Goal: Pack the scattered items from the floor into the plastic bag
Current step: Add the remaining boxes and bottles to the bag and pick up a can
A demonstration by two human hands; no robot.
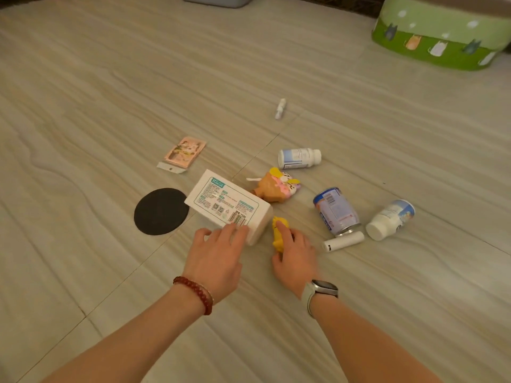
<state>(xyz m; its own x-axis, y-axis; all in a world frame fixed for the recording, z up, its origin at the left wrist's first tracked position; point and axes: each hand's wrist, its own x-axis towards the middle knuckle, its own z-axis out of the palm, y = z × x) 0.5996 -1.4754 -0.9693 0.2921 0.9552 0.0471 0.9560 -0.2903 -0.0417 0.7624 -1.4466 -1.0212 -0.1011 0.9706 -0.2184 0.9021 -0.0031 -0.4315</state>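
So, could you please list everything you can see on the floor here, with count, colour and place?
box: 1, white with green print, centre
disc: 1, black, left of box
packet: 1, pink, behind disc
small tube: 1, white, far centre
pill bottles: 2, white, lying right of box
can: 1, blue and white, on its side
cylinder: 1, white, by can
cartoon toy: 1, orange
yellow item: 1, under right hand
tub: 1, green, far right
left hand: on box
right hand: on yellow item
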